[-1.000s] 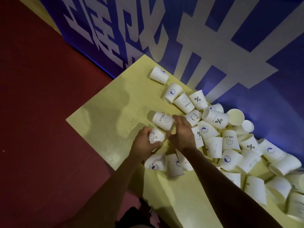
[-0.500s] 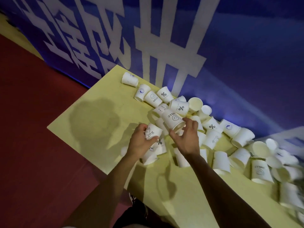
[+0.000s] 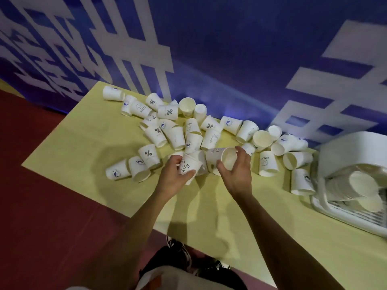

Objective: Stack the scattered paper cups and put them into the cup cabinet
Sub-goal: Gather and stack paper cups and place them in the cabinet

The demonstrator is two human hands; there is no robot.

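A blue wall (image 3: 230, 49) with large white characters is seen behind the work area. A dark red floor (image 3: 52, 227) is seen at the left and below. A yellow table (image 3: 83, 147) is set against the wall.

The white cup cabinet (image 3: 356, 147) is located at the right end of the table. A nested stack of cups (image 3: 360, 183) is stored lying inside it, mouths towards the viewer.

The scattered paper cups (image 3: 173, 135) are spread along the far half of the table, from the left corner to just beside the cabinet. Most are lying on their sides. A few are standing mouth down.

The left hand (image 3: 171, 181) is positioned at the near edge of the pile. Its fingers and thumb are curled round a rabbit-printed cup (image 3: 188, 167).

The right hand (image 3: 238, 174) is positioned just beside it. A second cup (image 3: 217, 158) is gripped at its open rim between the thumb and the spread fingers, mouth turned towards the viewer. The two held cups are close together. Contact between them cannot be determined.
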